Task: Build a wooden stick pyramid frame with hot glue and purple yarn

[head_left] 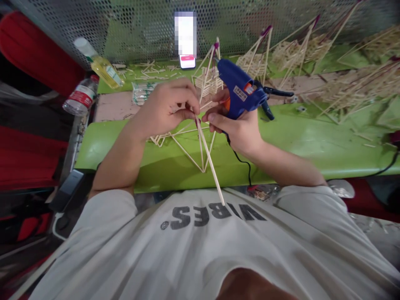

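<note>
Your left hand (178,102) pinches a slender wooden stick (211,162) near its far end, between thumb and fingers; the free end slants back toward your chest. Your right hand (240,129) grips a blue hot-glue gun (240,89) by its handle, nozzle pointing away from you; its thumb and a fingertip lie just beside the pinched end, though whether they touch it cannot be told. Beneath, a stick frame (186,152) rests on the green table cover (296,137).

Expect the stick to be very light and stiff, yet brittle under bending; a fingertip pinch near one end should suffice, without squeezing. The frame is probably fragile at its corners and better held along a member close to a joint. The gun is likely the heaviest piece, best kept by its handle, clear of the nozzle.

Lettering: your shirt (300,246) reads "VIBES", inverted, beside a small circled mark. The pale sticker (240,93) on the gun carries characters too small to read, and the red-and-white label (83,96) of the bottle at left is illegible.
</note>
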Available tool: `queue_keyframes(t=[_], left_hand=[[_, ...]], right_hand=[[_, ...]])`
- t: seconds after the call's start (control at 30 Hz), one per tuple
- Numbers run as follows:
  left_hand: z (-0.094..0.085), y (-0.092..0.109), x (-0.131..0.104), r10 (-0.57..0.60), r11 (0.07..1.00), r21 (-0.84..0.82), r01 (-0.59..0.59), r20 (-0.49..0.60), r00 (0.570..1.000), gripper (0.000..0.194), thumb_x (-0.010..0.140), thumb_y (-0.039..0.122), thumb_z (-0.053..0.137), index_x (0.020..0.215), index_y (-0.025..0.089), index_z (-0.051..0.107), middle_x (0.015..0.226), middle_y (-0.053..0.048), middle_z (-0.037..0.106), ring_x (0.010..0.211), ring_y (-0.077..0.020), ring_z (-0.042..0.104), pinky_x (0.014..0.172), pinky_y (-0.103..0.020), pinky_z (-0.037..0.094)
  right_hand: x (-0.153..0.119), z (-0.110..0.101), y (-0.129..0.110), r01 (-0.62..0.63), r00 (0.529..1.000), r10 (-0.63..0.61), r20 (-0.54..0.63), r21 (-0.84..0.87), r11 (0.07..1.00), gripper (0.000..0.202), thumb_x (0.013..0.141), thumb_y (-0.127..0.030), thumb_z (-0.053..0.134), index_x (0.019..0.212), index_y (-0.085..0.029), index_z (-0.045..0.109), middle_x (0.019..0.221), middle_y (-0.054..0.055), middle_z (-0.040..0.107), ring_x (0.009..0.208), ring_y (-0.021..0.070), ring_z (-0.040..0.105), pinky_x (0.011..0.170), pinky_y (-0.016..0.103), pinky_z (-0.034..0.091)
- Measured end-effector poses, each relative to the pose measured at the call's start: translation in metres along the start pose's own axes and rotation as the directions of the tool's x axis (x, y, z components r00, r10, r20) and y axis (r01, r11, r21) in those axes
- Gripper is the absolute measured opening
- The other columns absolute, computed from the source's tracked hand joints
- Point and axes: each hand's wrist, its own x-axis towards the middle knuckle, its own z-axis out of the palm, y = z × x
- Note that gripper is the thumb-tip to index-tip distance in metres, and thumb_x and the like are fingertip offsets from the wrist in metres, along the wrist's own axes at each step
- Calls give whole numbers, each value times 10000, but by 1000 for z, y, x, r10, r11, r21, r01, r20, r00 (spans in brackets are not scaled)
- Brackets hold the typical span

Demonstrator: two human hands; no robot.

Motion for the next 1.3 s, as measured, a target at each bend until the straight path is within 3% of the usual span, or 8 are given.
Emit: queue_keyframes(t=[0.17, 0.33, 0.57, 0.67, 0.77, 0.97, 1.13, 1.3], left_hand=[[-1, 1, 2, 70, 998, 0, -70, -43, 997, 212, 1069, 481, 763, 955, 310, 816, 1009, -66, 783, 888, -184, 716, 747, -386, 617], [-11, 11, 2, 33, 999, -4, -33, -62, 998, 174, 1073, 437, 758, 955, 329, 825, 1026, -72, 799, 887, -194, 720, 718, -384, 640], [-14, 14, 2, 68, 998, 2, -68, -138, 988, 130, 1032, 333, 844, 921, 270, 821, 988, -72, 803, 860, -173, 727, 702, -327, 596], [-14, 15, 1, 67, 998, 28, -64, -146, 987, 126, 1036, 298, 841, 922, 254, 810, 999, -79, 805, 863, -179, 742, 720, -332, 569], [-14, 16, 1, 78, 997, 24, -75, -154, 985, 136, 1028, 299, 851, 910, 246, 807, 996, -81, 801, 867, -180, 747, 729, -327, 554], [-16, 19, 0, 79, 997, 17, -77, -121, 990, 132, 973, 126, 859, 925, 238, 808, 996, -66, 794, 918, -171, 745, 760, -309, 543], [-17, 21, 0, 60, 998, -25, -63, -108, 992, 99, 1006, 240, 849, 928, 285, 807, 999, -46, 792, 901, -172, 730, 755, -329, 572], [-16, 26, 3, 90, 994, -51, -97, -117, 989, 130, 971, 118, 860, 938, 233, 810, 1009, -53, 789, 923, -155, 735, 782, -303, 579]], right_hand=[[4, -3, 1, -6, 997, 3, -83, -34, 999, 361, 798, -231, 929, 1067, -300, 699, 812, -34, 772, 694, 141, 723, 639, 291, 640], [10, -5, 2, -30, 997, 26, -71, -63, 998, 342, 792, -234, 924, 1041, -297, 699, 794, -45, 778, 627, 117, 658, 592, 271, 608], [-10, 9, 25, -47, 986, 36, -162, -65, 997, 614, 678, -306, 1079, 1055, -335, 595, 828, -64, 723, 743, 166, 709, 673, 336, 629], [-14, 10, 43, -41, 983, 36, -182, -20, 999, 618, 727, -368, 1056, 1110, -352, 571, 862, -65, 741, 780, 171, 726, 726, 357, 640], [-13, 9, 50, -35, 980, 36, -194, 9, 999, 548, 800, -412, 977, 1151, -367, 559, 952, -42, 799, 791, 182, 729, 679, 370, 621], [-7, 10, 40, -66, 989, 71, -134, 38, 997, 502, 799, -460, 905, 1144, -367, 553, 1010, -25, 850, 686, 169, 667, 578, 352, 563], [0, 5, 36, -96, 985, 96, -146, 7, 995, 494, 785, -445, 922, 1134, -357, 584, 1000, -23, 859, 608, 141, 601, 566, 323, 536], [10, -4, 31, -34, 993, 34, -114, -3, 999, 388, 856, -411, 889, 1140, -350, 630, 938, -55, 847, 521, 108, 546, 517, 300, 486]])
